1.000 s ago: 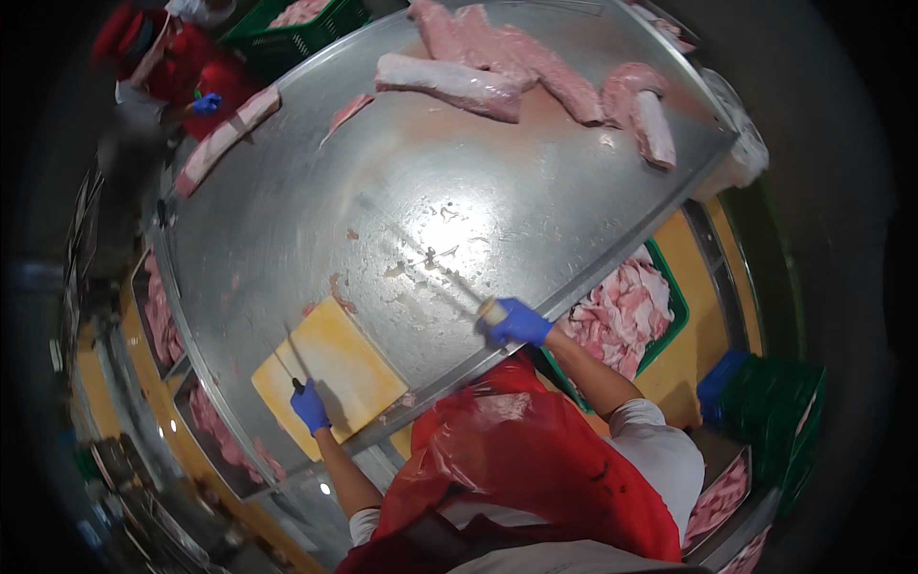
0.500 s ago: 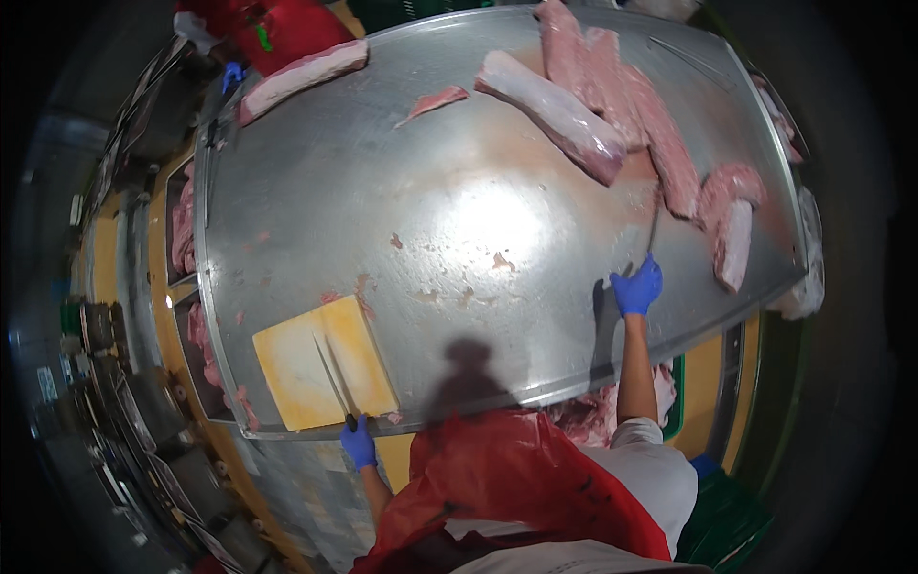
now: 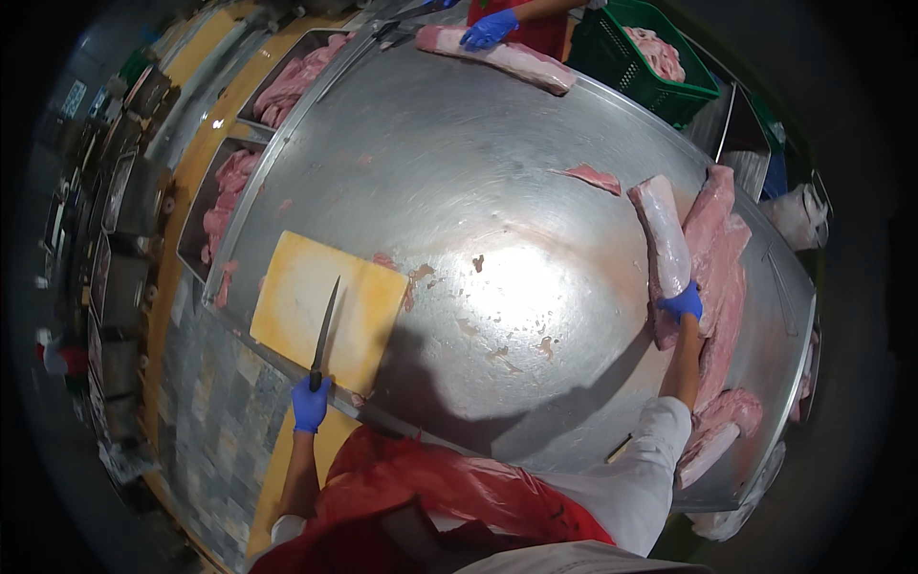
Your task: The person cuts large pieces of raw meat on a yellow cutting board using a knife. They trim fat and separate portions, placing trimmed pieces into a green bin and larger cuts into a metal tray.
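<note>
My left hand (image 3: pixel 311 407), in a blue glove, grips the dark handle of a long knife (image 3: pixel 327 330). Its blade points away from me over a yellow-edged cutting board (image 3: pixel 285 277) at the table's near left. Far to the right, my gloved right hand (image 3: pixel 683 302) grasps the near part of a pale, long piece of meat like a pork loin (image 3: pixel 659 225); its fingertips are partly hidden. Several pinker long meat pieces (image 3: pixel 717 263) lie against it on the right. A shorter curled piece (image 3: pixel 712 445) lies nearer me, beyond my right forearm.
Small scraps dot the steel table (image 3: pixel 459 124). A thin strip of meat (image 3: pixel 591 177) lies toward the back. Across the table, a co-worker's gloved hand (image 3: pixel 490 31) rests on another long piece (image 3: pixel 535 67). Trays of meat (image 3: pixel 229 187) line the left; a green crate (image 3: pixel 631 72) stands behind.
My right hand has left a thin rod and now holds the pale loin. My view has turned right. The knife stays in my left hand. A co-worker's hand now lies on the far piece.
</note>
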Motion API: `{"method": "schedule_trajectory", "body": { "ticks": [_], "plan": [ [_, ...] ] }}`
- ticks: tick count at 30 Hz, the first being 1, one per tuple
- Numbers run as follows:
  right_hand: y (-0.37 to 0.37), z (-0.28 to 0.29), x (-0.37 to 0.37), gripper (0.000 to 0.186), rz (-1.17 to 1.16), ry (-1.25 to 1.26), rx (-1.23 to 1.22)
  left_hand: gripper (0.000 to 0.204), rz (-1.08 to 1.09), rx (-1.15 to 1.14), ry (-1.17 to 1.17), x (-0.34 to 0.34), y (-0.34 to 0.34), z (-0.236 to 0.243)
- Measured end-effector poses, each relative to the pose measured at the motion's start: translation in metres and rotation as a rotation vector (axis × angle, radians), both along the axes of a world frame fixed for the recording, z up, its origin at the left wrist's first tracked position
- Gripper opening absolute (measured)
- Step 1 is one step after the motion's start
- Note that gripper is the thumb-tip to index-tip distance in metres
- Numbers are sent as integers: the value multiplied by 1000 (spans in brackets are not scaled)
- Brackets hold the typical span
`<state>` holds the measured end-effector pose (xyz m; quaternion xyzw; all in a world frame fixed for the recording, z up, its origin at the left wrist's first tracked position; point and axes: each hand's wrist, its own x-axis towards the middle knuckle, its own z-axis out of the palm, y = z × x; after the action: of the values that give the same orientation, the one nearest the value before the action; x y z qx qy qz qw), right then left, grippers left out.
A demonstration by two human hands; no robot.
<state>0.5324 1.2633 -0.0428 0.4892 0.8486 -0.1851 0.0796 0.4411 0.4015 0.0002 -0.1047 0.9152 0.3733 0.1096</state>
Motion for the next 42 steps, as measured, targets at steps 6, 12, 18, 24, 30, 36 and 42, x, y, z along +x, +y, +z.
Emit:
{"method": "schedule_trajectory", "body": {
  "ticks": [6, 12, 18, 24, 30, 36, 42],
  "plan": [
    [-109, -32, 19, 106, -148, 103, 1, 33, -97, 117, -67, -17, 38, -7],
    [-329, -30, 15, 129, -397, 248, -203, 42, -529, 140, -188, -45, 148, -22],
    [-423, -91, 55, 52, -668, 924, -1144, 63, -916, 205, -238, -63, 237, -50],
    [-459, -58, 10, 54, -677, 1049, -1619, 59, -982, 302, -437, -60, 267, -35],
    [-486, -49, -10, 61, -442, 1107, -1827, 58, -908, 598, -266, -48, 228, -7],
    [-575, 60, -49, 53, -373, 956, -1885, 62, -949, 396, -222, -103, 135, 127],
    [-709, 113, -110, 37, 53, 614, -1579, 44, -698, 370, 72, -169, -39, 137]
  ]
}}
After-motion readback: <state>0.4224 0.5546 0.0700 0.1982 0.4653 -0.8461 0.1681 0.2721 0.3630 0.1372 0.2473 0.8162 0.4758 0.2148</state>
